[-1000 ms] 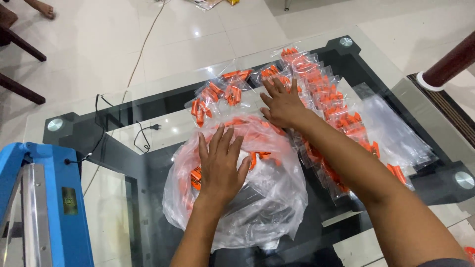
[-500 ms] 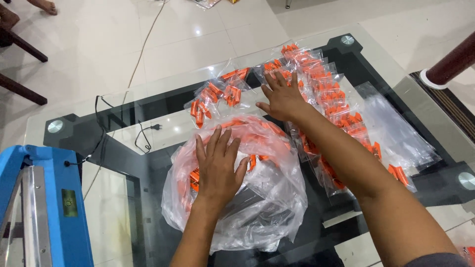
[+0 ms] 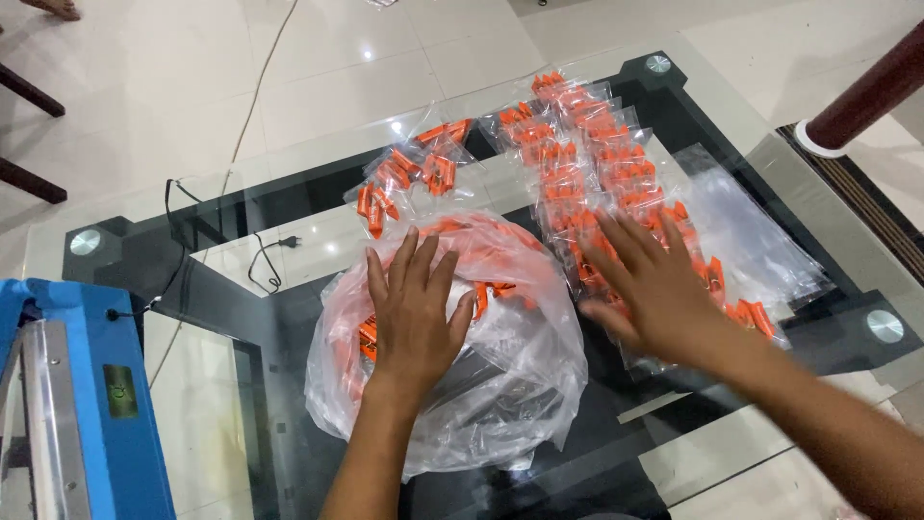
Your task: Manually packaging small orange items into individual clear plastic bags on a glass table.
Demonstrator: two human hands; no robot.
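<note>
Left hand (image 3: pixel 412 310), open and flat, presses the top of one large clear bag (image 3: pixel 452 356) of orange pieces at the counter's (image 3: pixel 318 241) middle. Right hand (image 3: pixel 654 294), open with fingers spread, rests on the near end of a row of small packets (image 3: pixel 597 183), too overlapped to count, running toward the far right corner. Three loose packets (image 3: pixel 409 173) lie beyond the left hand.

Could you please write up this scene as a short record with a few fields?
Surface: glass table with a dark frame
Left hand: flat, palm down, on the big clear bag of orange pieces
Right hand: open, fingers spread, on the packets
Packets: small clear ones with orange pieces, in overlapping rows
Loose packets: beyond the bag
Empty bags: right of the rows
Near left: blue machine
</note>
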